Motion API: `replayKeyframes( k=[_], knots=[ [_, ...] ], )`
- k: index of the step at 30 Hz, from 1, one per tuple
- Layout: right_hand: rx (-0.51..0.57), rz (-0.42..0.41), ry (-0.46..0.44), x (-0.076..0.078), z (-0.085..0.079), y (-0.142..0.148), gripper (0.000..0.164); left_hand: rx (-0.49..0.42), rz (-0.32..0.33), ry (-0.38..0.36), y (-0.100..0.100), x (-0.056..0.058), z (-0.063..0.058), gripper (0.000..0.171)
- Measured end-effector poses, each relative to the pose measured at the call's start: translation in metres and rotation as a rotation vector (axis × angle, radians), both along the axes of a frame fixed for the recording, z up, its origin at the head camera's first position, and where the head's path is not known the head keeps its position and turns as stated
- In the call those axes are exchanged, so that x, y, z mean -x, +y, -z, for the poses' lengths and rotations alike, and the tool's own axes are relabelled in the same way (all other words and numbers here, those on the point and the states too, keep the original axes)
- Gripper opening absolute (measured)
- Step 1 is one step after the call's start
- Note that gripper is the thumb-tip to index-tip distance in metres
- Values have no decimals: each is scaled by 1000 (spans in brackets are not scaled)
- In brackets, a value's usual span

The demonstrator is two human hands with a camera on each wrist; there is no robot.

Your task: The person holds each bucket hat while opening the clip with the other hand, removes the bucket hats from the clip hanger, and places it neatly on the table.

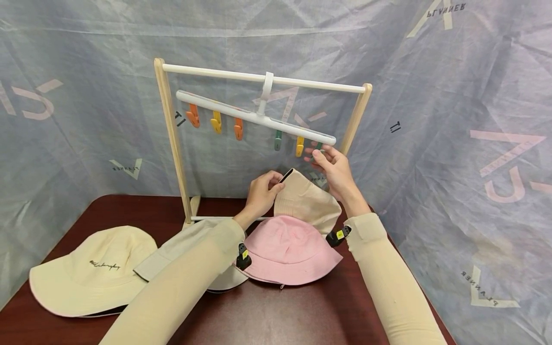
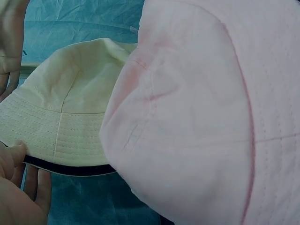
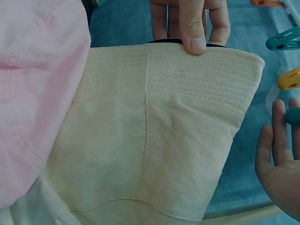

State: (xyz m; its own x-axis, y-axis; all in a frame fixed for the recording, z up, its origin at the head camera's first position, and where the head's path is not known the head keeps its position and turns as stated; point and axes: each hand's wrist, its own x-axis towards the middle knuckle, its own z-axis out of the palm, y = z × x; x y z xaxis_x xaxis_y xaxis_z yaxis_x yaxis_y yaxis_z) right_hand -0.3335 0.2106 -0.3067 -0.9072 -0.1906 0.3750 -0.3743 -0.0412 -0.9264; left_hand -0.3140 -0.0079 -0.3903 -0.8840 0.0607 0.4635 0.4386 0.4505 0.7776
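My left hand [image 1: 261, 192] pinches the dark-lined brim of a beige bucket hat [image 1: 306, 201], thumb outside and fingers behind. That hat [image 2: 61, 108] is tipped brim-up below the hanger, partly behind a pink bucket hat [image 1: 286, 247]. At the low right end of the white clip hanger [image 1: 224, 107], my right hand [image 1: 336, 170] pinches the last green clip [image 1: 319, 145] between thumb and fingers. The right wrist view shows this clip [image 3: 293, 116] against the fingers, with the thumb out of frame. The hat brim sits below the clips, apart from them.
The hanger hooks over the white bar [image 1: 211, 72] of a wooden-sided rack [image 1: 172, 139], slanting down to the right. Orange, yellow and green clips hang along it. A cream hat [image 1: 103, 268] and a grey-white hat [image 1: 172, 249] lie on the dark red table [image 1: 276, 316], left of the pink hat.
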Motion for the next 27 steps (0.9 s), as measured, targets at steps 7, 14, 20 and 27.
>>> replayKeyframes(
  k=[7, 14, 20, 27],
  knots=[
    [6, 10, -15, -2, 0, 0, 44, -10, -4, 9, 0, 0, 0, 13],
    [20, 5, -4, -4, 0, 2, 42, -37, 1, 26, 1, -1, 1, 14],
    [-5, 7, -11, -10, 3, 8, 45, -74, -6, 26, 1, -3, 1, 13],
    [-155, 36, -6, -21, 14, 23, 49, -118, -32, 31, -2, -3, 2, 14]
  ],
)
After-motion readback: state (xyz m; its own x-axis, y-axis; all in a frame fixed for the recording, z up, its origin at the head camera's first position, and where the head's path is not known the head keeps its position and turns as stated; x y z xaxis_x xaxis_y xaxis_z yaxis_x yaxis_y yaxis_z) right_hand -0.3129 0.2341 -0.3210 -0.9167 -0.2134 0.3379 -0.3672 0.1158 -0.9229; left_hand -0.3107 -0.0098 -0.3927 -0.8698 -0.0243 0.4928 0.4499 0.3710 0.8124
